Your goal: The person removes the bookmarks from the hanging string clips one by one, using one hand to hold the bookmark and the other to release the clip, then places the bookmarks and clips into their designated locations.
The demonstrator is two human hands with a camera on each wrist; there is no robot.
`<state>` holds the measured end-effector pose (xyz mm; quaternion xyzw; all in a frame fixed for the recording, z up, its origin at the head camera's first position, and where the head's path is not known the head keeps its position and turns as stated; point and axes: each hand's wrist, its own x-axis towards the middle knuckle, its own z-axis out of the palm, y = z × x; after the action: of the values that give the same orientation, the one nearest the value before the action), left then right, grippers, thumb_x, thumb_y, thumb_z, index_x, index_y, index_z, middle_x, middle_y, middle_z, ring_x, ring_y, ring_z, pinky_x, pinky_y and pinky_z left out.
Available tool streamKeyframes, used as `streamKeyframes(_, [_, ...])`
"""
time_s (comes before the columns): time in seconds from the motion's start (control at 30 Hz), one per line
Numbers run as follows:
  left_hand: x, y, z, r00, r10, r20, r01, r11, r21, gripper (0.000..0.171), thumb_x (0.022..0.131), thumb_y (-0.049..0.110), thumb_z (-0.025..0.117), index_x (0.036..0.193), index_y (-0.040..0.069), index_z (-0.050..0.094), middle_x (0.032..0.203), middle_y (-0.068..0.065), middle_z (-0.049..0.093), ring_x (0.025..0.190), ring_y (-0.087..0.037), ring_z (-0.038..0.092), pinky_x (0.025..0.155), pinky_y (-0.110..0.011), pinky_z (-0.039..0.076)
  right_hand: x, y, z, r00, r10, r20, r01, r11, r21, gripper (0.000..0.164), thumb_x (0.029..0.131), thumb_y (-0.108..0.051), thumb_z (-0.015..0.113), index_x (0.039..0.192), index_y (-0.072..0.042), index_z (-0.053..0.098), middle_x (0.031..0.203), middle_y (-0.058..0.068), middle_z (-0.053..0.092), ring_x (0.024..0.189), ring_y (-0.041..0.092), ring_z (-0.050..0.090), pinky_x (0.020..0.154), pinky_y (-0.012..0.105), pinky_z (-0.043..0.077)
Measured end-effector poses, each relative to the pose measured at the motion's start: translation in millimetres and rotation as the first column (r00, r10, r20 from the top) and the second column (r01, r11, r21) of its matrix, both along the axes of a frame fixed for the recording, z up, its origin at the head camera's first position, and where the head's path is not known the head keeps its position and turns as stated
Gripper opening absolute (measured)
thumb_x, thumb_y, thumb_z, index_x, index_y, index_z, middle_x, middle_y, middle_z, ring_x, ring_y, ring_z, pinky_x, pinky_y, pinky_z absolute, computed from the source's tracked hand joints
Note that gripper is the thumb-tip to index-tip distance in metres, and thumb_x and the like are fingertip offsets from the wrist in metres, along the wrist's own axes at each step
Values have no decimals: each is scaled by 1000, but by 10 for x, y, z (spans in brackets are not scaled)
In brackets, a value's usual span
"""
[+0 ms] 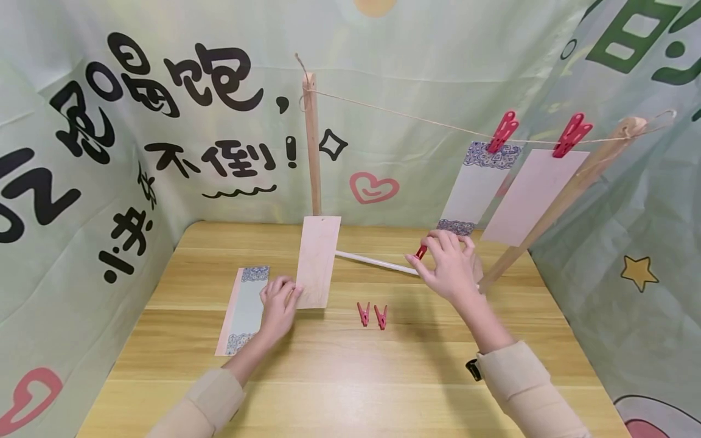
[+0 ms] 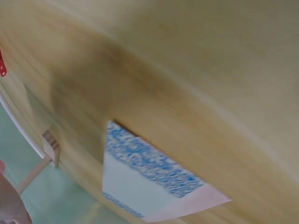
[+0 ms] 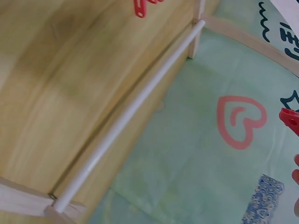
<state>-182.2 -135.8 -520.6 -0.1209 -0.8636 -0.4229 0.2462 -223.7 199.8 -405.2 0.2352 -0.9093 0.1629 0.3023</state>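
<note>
My left hand (image 1: 279, 309) pinches a pale pink card (image 1: 319, 261) by its lower left edge, holding it upright over the table. Between thumb and fingertips, my right hand (image 1: 453, 267) holds a red clothespin (image 1: 420, 252), whose tip also shows at the right edge of the right wrist view. Below and left of the left hand, a white card with blue patterned bands (image 1: 247, 310) lies over another pink card (image 1: 224, 337). Two small red clothespins (image 1: 364, 314) lie on the table between the hands.
A thin string (image 1: 394, 112) runs between a left wooden post (image 1: 312, 146) and a right wooden post (image 1: 575, 188). From it hang a blue-patterned card (image 1: 475, 188) and a pink card (image 1: 537, 194), each under a red clothespin. A white rod (image 1: 378, 263) joins the posts low down.
</note>
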Motion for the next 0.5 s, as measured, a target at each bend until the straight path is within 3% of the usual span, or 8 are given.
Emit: streamKeyframes(0.5, [151,-191,-174,996,74,52,-74,997,12,12,89,10,57,79,3,59,96,-14,54,92,-28,44,92,-53,18,74,-22,-291,993,-30,113,29,1000,5,33,77,-39,68,85,-10,55,102,9,52,99,32,46,89,57,20])
